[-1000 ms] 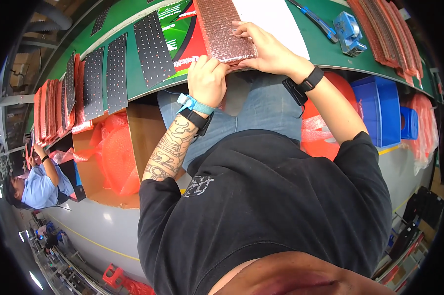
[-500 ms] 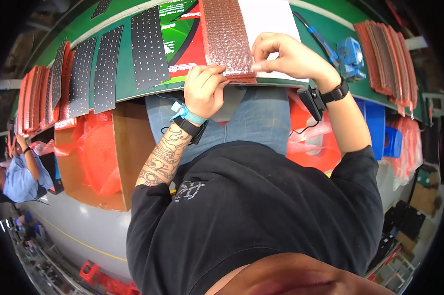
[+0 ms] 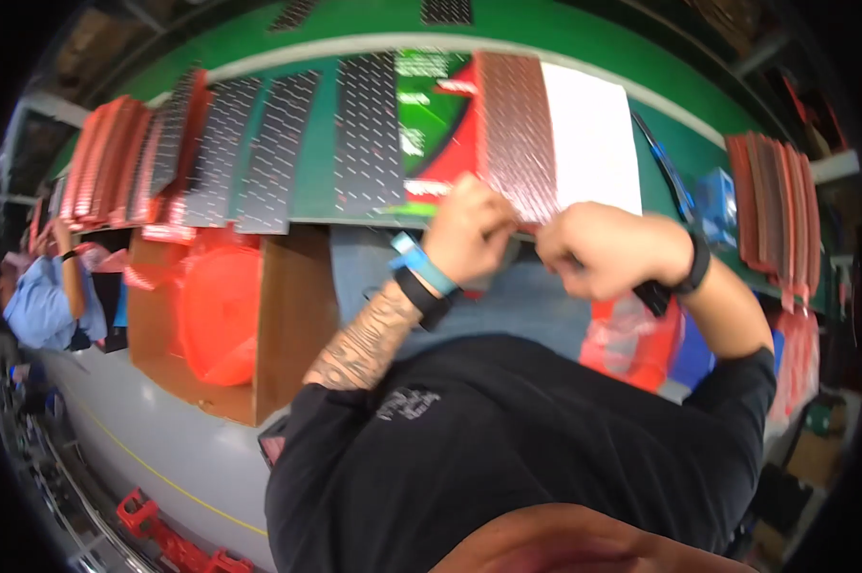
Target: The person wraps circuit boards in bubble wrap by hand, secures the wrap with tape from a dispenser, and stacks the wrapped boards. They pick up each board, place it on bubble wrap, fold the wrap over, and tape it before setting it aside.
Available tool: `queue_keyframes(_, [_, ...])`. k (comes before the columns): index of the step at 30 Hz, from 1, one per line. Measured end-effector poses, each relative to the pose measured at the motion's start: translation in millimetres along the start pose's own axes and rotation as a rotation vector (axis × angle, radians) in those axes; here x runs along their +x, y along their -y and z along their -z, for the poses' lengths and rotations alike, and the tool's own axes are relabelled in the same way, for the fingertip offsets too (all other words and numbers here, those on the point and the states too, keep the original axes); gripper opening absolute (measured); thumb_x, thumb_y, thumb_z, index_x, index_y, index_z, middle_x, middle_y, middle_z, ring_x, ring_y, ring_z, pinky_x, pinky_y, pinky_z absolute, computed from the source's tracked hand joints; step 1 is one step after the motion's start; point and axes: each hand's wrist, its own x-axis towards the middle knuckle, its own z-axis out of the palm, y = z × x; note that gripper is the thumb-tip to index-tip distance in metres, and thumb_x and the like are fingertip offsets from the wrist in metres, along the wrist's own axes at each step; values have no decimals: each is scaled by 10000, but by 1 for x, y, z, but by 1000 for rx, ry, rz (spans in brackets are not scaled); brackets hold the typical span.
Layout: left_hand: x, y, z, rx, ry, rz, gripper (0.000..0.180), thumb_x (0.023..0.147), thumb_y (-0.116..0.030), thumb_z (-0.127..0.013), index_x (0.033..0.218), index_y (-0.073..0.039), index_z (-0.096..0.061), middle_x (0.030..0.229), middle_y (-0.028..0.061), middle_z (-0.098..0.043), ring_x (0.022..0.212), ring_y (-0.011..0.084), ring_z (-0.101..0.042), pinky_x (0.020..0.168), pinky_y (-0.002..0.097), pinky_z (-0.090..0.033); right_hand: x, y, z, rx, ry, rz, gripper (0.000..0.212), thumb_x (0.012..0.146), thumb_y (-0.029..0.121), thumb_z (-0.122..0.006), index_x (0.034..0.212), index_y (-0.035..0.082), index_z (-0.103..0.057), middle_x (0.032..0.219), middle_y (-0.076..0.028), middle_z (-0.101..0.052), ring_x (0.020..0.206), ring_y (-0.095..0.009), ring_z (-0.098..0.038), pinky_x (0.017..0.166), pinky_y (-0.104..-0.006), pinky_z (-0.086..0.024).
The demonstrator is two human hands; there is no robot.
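A pinkish-red bubble-wrap pouch [image 3: 515,124] lies on the green table, its near end toward me. At that end's left corner is my left hand [image 3: 469,229], its fingers curled together; motion blur hides what is between them. My right hand [image 3: 607,250] is closed in a fist-like pinch just past the near right corner, over the table edge. Whatever it may hold is too blurred to see. Under or beside the pouch, to its left, shows a green and red printed sheet [image 3: 426,124]. A white sheet [image 3: 593,134] lies against its right side.
Black dotted panels [image 3: 366,134] lie to the left, before a row of red bubble-wrapped packs [image 3: 101,162]. On the right are a blue-handled tool [image 3: 668,167], a blue dispenser-like object [image 3: 715,205] and more packs [image 3: 775,205]. A cardboard box [image 3: 287,315] holds red wrap. A co-worker [image 3: 44,301] works far left.
My right hand has drawn toward me, off the white sheet and past the table edge, and closed further. My left hand stays by the pouch's near end. The whole view has shifted.
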Motion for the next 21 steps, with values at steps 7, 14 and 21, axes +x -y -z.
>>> queue_keyframes(7, [-2,14,12,-84,11,189,161,674,-59,-808,832,-75,-783,907,46,-676,940,263,-605,812,373,-522,29,-18,8,25,30,-32,173,729,25,-694,643,3,-545,597,-146,-533,564,-344,-545,548,-372,-444])
queue_keyframes(14, [-1,16,17,-196,67,265,153,676,-66,-813,825,-59,-778,883,35,-691,929,244,-619,814,356,-526,45,-18,-9,-209,-69,-59,193,750,69,-742,674,5,-576,643,-154,-579,613,-362,-594,578,-404,-475])
queue_keyframes(21, [1,21,14,-204,106,263,146,676,-84,-817,811,-55,-772,869,39,-696,910,253,-625,811,363,-524,54,-28,-29,-427,-137,-74,130,779,117,-735,761,19,-651,733,-152,-656,721,-363,-674,667,-456,-540])
